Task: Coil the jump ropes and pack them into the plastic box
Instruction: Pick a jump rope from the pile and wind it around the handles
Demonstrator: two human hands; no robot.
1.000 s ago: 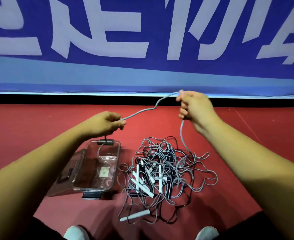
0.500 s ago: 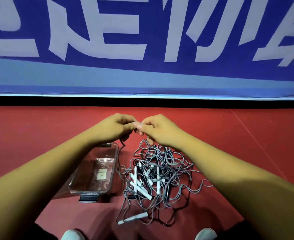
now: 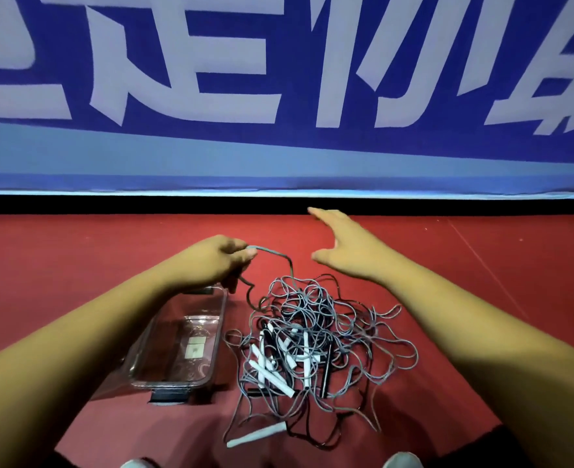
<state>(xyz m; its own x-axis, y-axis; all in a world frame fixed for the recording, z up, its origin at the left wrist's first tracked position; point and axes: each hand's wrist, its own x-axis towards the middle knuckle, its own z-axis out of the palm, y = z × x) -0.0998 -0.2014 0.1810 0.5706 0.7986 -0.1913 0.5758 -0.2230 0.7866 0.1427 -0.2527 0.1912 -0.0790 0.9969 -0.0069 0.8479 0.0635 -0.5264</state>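
A tangled heap of grey jump ropes [image 3: 316,336] with white and black handles lies on the red floor. One white handle [image 3: 256,434] lies apart at the near edge of the heap. My left hand [image 3: 211,265] grips a strand of grey rope [image 3: 272,253] that loops down into the heap. My right hand [image 3: 343,246] hovers open above the floor beyond the heap, with fingers spread and nothing in it. The clear plastic box [image 3: 219,332] stands left of the heap with no rope in it.
A blue banner [image 3: 278,96] with large white characters closes off the far side, with a black strip under it. The box lid [image 3: 116,383] lies under my left forearm. My shoe tips [image 3: 403,461] show at the bottom edge.
My hands met above the heap half a second ago. My right hand has since let go of the rope and moved up and to the right, open. My left hand still holds the strand.
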